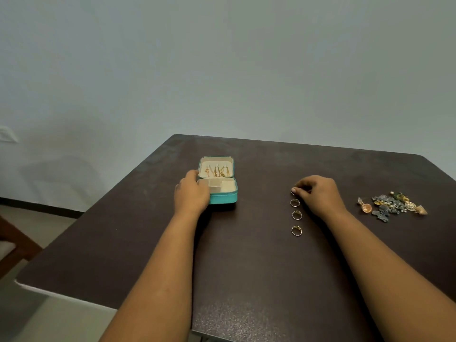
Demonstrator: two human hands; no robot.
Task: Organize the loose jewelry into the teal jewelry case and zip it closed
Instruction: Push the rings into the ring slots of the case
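Note:
The teal jewelry case (225, 197) lies open on the dark table, its cream lid (216, 162) tipped back with gold chains hanging inside. My left hand (191, 192) holds the case's left side, fingers curled over the rim. To the right a column of gold rings (296, 215) lies on the table. My right hand (318, 193) pinches the top ring (293, 191) of that column with its fingertips. A heap of earrings and brooches (392, 204) lies farther right.
The dark brown table (246, 267) ends close on the left and at the back near a pale wall (222, 70). A wooden chair edge (14, 245) shows at the lower left, beyond the table's left edge.

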